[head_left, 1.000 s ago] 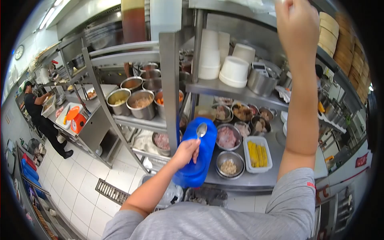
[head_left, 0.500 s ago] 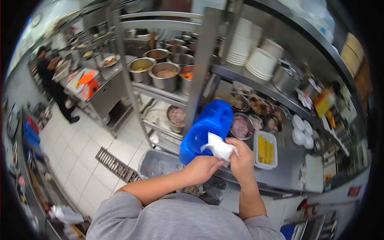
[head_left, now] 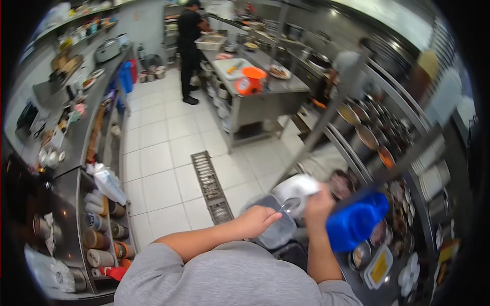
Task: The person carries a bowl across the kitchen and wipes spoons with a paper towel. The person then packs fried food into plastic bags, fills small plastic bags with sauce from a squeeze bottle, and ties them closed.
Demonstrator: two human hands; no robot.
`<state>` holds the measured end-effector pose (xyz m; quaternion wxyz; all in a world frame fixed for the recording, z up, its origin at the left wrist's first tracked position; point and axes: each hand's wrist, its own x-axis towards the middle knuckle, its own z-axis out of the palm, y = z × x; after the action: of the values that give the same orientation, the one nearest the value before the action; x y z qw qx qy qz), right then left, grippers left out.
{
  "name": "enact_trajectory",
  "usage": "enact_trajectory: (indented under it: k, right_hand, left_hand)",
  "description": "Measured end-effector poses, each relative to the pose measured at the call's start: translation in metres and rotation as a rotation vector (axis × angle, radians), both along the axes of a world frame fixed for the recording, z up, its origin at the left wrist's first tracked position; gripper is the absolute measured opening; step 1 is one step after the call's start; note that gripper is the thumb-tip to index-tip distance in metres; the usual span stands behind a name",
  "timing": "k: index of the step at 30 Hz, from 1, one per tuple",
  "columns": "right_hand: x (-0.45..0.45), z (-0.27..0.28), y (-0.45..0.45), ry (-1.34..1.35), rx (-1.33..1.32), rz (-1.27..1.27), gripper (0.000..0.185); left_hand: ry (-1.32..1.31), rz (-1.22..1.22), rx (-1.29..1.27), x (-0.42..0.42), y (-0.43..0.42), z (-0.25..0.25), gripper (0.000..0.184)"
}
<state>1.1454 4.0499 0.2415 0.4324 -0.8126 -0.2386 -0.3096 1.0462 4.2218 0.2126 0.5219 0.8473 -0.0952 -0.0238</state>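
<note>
My left hand is closed, with the thumb pointing right. From its fingertips a thin shiny piece runs towards my right hand, too blurred to name. My right hand, smeared by motion, is closed at the edge of a crumpled white cloth or paper. To the right of that hand stands a blue plastic jug. Below both hands is a grey plastic tub on the floor, partly covered by my left hand and the white piece.
A metal rack with pots stands to my right. A floor drain crosses the white tiles. Ahead, a steel table holds an orange scale; a co-worker stands beside it. Shelves with jars are on my left.
My view has swung left, so the jug and rack now lie further right. The white piece has moved away from the jug's front, over the tub, and my hands are further apart.
</note>
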Motion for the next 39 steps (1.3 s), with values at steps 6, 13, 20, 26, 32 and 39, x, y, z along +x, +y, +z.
enact_trajectory:
  k: [6,13,20,26,32,39]
  right_hand:
    - [-0.026,-0.018,0.218,0.857,0.454,0.827,0.036]
    - [-0.068,-0.048,0.423,0.657,0.467,0.946,0.028]
    - [-0.027,-0.053,0.528,0.923,-0.203,1.163,0.048]
    - [0.002,-0.054,0.640,1.028,0.257,1.147,0.016]
    - [0.039,-0.062,0.765,0.780,-0.461,1.390,0.024]
    - [0.000,-0.060,0.914,1.278,-0.434,1.662,0.021]
  left_hand:
    - [0.119,0.516,-0.102,-0.066,0.185,0.008,0.037]
    - [0.187,0.698,-0.165,-0.125,0.301,0.001,0.041]
    - [0.072,0.971,-0.133,-0.121,0.415,-0.024,0.042]
    - [0.137,0.809,0.026,-0.080,0.524,-0.030,0.031]
    - [-0.222,1.177,-0.133,-0.039,0.649,-0.001,0.022]
    - [-0.352,1.505,0.244,-0.064,0.758,-0.020,0.017]
